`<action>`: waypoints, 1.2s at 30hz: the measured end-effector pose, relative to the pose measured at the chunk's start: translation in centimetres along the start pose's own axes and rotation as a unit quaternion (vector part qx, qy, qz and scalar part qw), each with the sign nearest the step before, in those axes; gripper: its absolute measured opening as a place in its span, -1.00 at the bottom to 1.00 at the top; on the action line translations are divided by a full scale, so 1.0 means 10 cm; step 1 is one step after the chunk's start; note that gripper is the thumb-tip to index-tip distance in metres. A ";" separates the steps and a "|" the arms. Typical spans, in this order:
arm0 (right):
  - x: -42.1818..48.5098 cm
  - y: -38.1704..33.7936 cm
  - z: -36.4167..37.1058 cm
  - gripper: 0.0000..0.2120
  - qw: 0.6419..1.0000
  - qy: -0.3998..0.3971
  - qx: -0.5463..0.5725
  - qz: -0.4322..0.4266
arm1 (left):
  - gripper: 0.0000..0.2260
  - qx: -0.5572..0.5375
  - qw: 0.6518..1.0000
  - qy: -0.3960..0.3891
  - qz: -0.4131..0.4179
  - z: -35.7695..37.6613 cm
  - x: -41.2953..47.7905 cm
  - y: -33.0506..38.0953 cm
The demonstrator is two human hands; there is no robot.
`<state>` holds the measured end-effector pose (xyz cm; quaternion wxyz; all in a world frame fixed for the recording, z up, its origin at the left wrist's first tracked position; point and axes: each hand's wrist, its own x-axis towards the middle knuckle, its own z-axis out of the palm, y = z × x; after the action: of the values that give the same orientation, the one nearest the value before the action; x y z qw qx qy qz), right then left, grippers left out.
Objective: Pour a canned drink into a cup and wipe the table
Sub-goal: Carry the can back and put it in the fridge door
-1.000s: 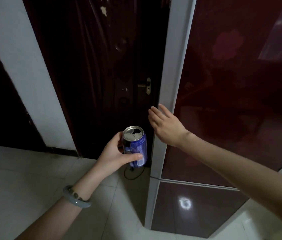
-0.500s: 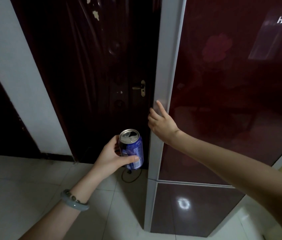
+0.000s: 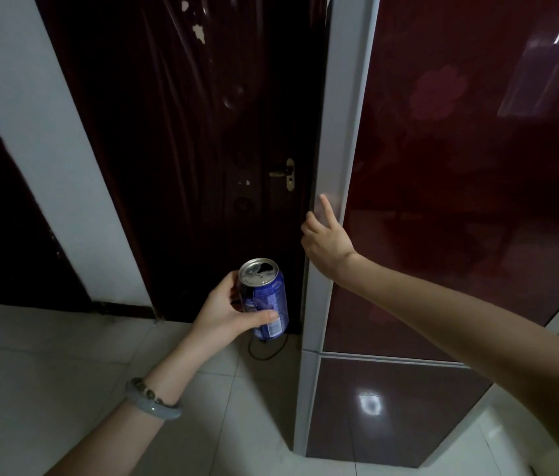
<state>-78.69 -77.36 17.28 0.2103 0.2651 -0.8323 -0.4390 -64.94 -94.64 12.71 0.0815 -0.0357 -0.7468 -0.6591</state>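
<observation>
Lest it spill, the can (image 3: 266, 298) is clamped upright at centre by the left hand (image 3: 225, 314); the fridge door (image 3: 338, 132) is hooked by the right hand (image 3: 326, 243).

left grip (image 3: 226, 314) round can (image 3: 269, 304), right arm outstretched, right grip (image 3: 326, 242) hooking door edge (image 3: 338, 132), forefinger raised
</observation>
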 end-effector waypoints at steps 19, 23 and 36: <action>-0.18 -0.18 -0.19 -0.58 0.999 -0.013 -0.029 0.024 | -0.38 0.008 0.999 -0.041 0.011 -0.40 -0.05 -0.11; -0.52 -0.15 -0.15 -0.57 0.998 0.053 -0.015 -0.003 | -0.37 -0.013 0.998 -0.052 0.022 -0.32 -0.03 -0.08; -2.04 -0.20 -0.27 -0.71 0.973 0.213 0.085 -0.014 | -0.35 -0.023 0.992 -0.117 0.045 0.20 -0.63 0.06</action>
<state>-60.87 -67.16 14.65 0.3535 0.3810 -0.7990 -0.3025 -58.75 -92.27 11.99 0.0223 -0.1475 -0.7337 -0.6629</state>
